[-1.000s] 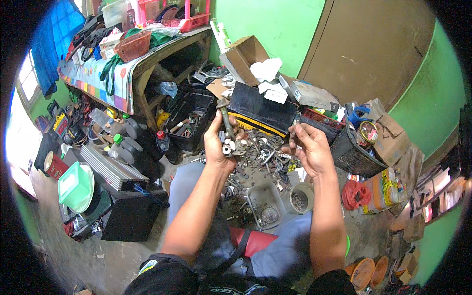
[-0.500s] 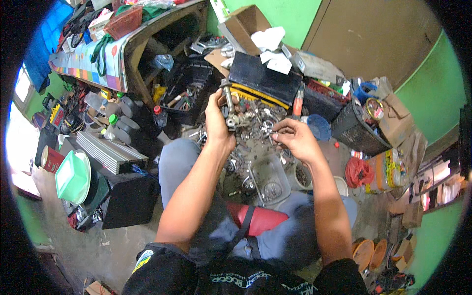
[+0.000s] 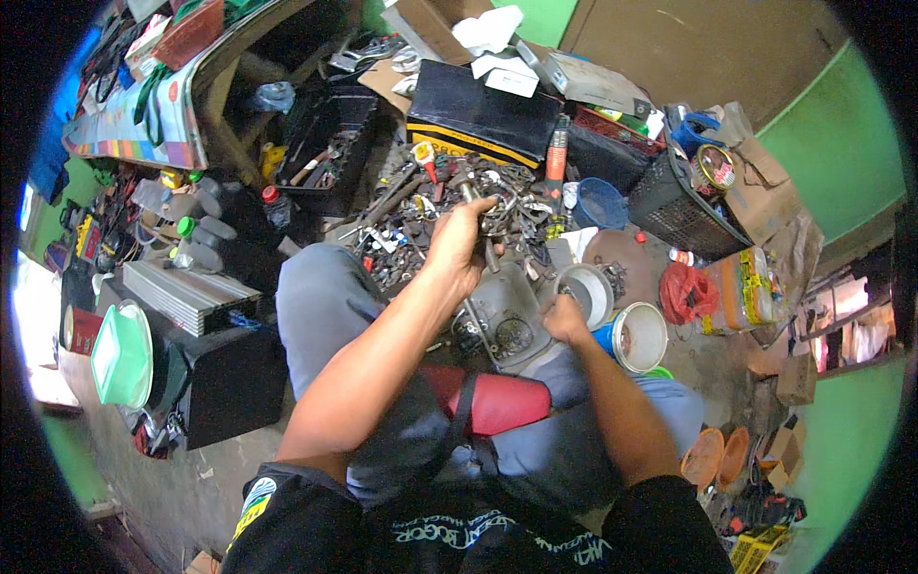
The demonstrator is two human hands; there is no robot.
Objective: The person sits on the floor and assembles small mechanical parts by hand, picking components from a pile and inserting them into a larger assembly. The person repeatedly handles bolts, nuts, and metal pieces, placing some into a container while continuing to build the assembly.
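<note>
My left hand (image 3: 457, 247) is closed round a grey metal shaft-like part (image 3: 468, 191). One end shows above my fingers and a length shows below, over a clear plastic tub (image 3: 521, 301). My right hand (image 3: 566, 320) is closed at the near rim of a pale round pot (image 3: 591, 287). Whether it grips that rim or something small cannot be made out. Beyond my left hand, a wide heap of loose metal parts (image 3: 402, 215) covers the floor. A red-and-yellow nozzled bottle (image 3: 426, 161) lies on it.
A black box (image 3: 483, 105) with a yellow stripe stands behind the heap, beside a black crate (image 3: 330, 153) of tools. At the right are a blue basin (image 3: 601, 204), a white-and-blue bucket (image 3: 643, 337) and a black basket (image 3: 684, 215). A silver finned case (image 3: 191, 295) is at the left.
The view has shifted. My right hand has moved from over the metal heap back to the pot. My left hand, still holding the metal part, has swung nearer the tub.
</note>
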